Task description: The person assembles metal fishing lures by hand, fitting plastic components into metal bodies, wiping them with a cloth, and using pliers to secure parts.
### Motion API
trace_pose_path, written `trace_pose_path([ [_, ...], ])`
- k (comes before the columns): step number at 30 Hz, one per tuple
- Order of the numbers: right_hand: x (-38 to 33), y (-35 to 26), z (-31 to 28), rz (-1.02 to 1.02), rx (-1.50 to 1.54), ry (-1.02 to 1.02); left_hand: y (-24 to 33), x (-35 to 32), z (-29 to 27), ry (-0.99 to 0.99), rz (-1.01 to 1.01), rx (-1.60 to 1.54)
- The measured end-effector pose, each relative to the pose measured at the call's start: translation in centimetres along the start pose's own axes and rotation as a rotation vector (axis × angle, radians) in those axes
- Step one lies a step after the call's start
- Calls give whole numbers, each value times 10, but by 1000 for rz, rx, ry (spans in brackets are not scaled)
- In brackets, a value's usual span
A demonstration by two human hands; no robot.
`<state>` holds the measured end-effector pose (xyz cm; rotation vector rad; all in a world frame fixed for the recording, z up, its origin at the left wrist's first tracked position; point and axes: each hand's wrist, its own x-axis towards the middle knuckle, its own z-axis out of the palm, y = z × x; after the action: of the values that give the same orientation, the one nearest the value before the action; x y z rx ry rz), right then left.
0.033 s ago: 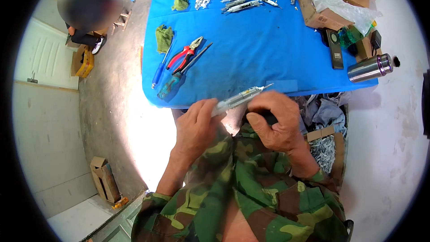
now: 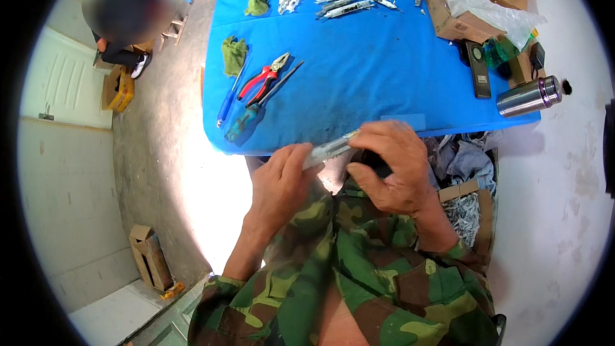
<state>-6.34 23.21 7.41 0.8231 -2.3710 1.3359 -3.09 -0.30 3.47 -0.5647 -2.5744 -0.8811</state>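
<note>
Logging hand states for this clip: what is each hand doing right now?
Left hand: closed on one end of the slim silvery piece.
Right hand: closed on its other end.

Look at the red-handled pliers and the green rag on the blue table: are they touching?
Apart. The head view shows a strip of bare blue table between the red-handled pliers and the green rag; only a blue pen lies in that gap.

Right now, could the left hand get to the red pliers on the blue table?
Probably yes: the pliers lie in the open ahead of the left hand, nothing between, but that hand is gripping a silvery strip.
</note>
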Motion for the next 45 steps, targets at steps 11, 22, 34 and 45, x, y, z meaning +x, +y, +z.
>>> trace_pose_path([
  [11,-1,28,18,-193,-298,-233,-4,2,-11,2,-11,59],
  [22,-10,35,30,-164,-361,-189,-9,9,-11,-20,52,224],
  [34,-13,35,41,-123,-323,-179,-15,23,-23,-168,54,172],
  [45,-10,34,50,-100,-313,-189,-17,14,-10,-114,-42,214],
])
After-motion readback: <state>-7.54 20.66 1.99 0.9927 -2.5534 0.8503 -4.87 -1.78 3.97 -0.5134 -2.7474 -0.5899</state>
